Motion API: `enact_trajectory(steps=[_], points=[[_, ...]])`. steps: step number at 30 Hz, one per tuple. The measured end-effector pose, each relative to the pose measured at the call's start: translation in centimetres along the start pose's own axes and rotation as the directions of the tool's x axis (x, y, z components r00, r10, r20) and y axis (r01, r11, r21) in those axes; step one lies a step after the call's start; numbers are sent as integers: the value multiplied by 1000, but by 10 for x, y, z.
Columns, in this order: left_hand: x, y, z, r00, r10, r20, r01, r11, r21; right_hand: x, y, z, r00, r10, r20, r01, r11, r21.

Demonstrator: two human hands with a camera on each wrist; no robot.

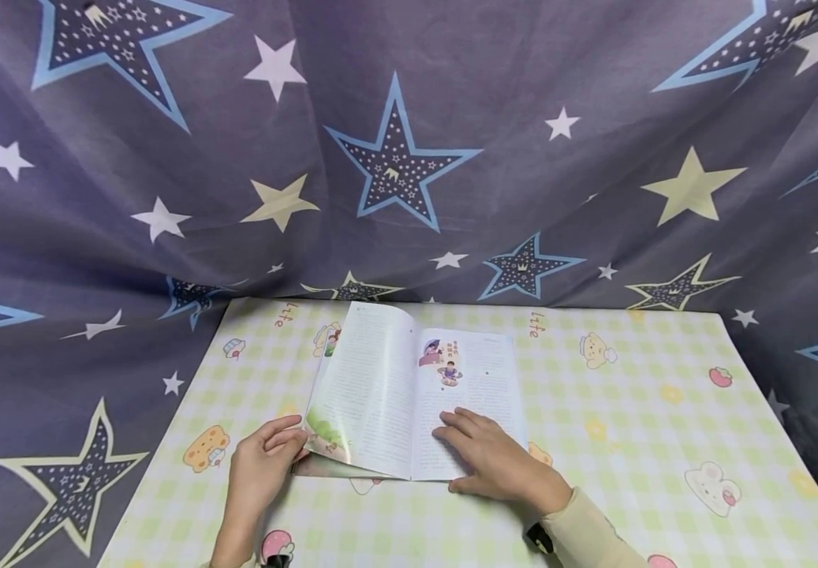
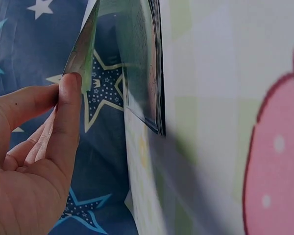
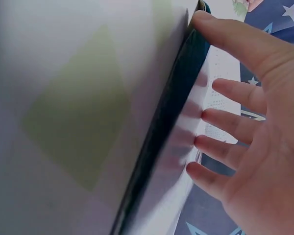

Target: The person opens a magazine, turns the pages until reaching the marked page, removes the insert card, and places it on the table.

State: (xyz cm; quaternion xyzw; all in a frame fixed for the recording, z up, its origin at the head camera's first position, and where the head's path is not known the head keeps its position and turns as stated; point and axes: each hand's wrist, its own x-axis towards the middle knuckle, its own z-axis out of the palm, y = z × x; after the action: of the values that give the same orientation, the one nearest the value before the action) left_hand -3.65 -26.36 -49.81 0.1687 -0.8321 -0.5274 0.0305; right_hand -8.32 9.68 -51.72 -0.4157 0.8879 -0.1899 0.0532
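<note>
An open magazine (image 1: 483, 406) lies on the table, with printed text on both sides and small coloured figures near the top of its right page. My left hand (image 1: 261, 456) pinches the lower outer corner of the left page (image 1: 373, 386) between thumb and fingers. In the left wrist view that page (image 2: 82, 56) stands lifted away from the stack of pages beneath. On the lower part of the right page rests my right hand (image 1: 497, 457), fingers spread. Its thumb touches the magazine's bottom edge in the right wrist view, and the fingertips (image 3: 210, 115) press the paper.
A green and white checked cloth (image 1: 636, 457) with cartoon prints covers the table (image 1: 664, 386). Behind it and at both sides hangs a dark curtain (image 1: 508, 71) patterned with stars. Dark bands show at both wrists, next to pale sleeves (image 1: 586, 532).
</note>
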Motion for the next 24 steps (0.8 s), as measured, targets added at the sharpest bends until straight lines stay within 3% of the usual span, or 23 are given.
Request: enact_trajectory(steps=[13, 20, 24], points=[[1, 1, -1, 1000, -13, 1, 13, 1000, 7, -11, 13, -7, 999, -8, 42, 5, 998, 61], [1, 1, -3, 1000, 0, -9, 0, 1000, 23, -18, 20, -17, 999, -24, -28, 27, 993, 115], [0, 0, -3, 1000, 4, -21, -4, 1000, 3, -27, 26, -24, 997, 18, -71, -7, 989, 149]])
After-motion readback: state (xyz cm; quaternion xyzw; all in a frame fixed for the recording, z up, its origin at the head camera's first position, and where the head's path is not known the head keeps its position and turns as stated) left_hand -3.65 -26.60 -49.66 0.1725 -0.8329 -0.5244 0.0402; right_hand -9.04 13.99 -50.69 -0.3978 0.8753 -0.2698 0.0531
